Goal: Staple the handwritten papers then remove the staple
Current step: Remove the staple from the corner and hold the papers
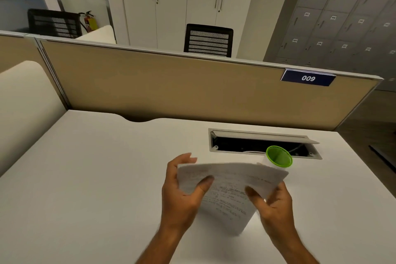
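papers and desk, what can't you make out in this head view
- Writing on the papers: blurred and too small to read.
- Any staple: none discernible; the left hand and right hand cover the edges.
- Green-rimmed cup: its base is hidden behind the papers.
- Stapler: not in view.

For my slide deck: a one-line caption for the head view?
Both hands, left hand and right hand, hold handwritten papers above a white desk.
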Demonstrator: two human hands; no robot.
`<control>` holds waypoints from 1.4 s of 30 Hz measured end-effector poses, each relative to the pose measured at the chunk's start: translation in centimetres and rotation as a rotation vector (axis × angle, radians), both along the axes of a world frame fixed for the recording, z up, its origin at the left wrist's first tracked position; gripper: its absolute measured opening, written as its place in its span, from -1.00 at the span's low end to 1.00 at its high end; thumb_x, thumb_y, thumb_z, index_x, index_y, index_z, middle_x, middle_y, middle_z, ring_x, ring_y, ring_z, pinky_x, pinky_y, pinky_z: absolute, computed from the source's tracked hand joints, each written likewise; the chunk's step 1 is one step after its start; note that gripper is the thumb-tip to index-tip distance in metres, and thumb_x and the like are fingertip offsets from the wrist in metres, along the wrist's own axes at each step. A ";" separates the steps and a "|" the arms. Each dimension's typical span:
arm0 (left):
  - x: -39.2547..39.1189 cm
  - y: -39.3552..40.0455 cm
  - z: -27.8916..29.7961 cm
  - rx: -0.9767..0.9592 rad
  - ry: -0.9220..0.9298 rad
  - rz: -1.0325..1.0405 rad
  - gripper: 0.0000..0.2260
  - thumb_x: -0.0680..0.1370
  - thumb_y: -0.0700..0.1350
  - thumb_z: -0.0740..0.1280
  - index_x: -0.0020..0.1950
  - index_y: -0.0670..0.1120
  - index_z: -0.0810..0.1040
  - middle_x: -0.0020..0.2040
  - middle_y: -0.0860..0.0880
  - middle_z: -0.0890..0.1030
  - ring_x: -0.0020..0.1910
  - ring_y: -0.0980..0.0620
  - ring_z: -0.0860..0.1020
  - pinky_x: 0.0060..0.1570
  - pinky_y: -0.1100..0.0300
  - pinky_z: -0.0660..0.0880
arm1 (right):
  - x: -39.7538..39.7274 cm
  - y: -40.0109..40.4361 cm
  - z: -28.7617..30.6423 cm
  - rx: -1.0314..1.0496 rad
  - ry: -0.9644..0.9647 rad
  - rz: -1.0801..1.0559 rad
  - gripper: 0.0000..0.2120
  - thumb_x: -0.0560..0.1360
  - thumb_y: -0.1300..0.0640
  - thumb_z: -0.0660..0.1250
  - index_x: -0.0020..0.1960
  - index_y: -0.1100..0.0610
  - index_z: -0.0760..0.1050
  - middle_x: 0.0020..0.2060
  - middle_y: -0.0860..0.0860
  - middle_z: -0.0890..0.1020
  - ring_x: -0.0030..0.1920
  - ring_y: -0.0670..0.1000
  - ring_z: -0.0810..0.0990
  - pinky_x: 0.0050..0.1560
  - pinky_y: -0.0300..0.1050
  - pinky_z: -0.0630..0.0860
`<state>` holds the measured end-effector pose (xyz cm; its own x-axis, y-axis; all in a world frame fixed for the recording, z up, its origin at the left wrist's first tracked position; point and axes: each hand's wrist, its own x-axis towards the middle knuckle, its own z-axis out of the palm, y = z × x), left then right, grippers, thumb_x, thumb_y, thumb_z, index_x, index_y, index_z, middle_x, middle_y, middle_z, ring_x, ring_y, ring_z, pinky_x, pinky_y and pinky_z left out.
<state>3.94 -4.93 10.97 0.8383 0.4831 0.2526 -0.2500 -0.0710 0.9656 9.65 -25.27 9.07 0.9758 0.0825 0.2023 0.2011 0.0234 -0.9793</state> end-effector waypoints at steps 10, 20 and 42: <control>0.2 0.2 0.0 0.085 -0.053 0.037 -0.87 0.56 -0.02 0.31 0.06 0.19 0.54 -0.03 0.23 0.66 0.02 0.16 0.64 -0.23 0.41 0.58 | -0.4 0.5 0.0 -0.020 -0.013 -0.066 -0.80 0.40 0.12 0.41 -0.02 -0.13 0.65 -0.07 -0.05 0.75 -0.04 -0.04 0.71 -0.17 -0.24 0.65; 0.4 -0.5 -0.3 -0.013 0.018 0.155 -0.86 0.59 0.06 0.18 -0.09 0.16 0.52 -0.16 0.16 0.66 -0.20 0.15 0.63 -0.33 0.34 0.56 | -0.8 0.7 -0.7 -0.003 0.015 -0.077 -0.81 0.37 0.09 0.45 -0.03 -0.09 0.66 -0.08 -0.06 0.76 -0.06 -0.05 0.72 -0.17 -0.30 0.63; 1.1 -0.4 0.2 0.021 0.033 0.244 -0.75 0.58 0.08 0.18 -0.23 0.03 0.49 -0.30 0.17 0.60 -0.36 0.21 0.49 -0.43 0.38 0.44 | 0.4 -11.3 -10.0 -1.183 0.318 -0.147 -0.27 0.02 -0.44 0.51 0.08 -0.10 0.54 0.01 -0.10 0.53 0.10 0.00 0.53 0.07 -0.08 0.49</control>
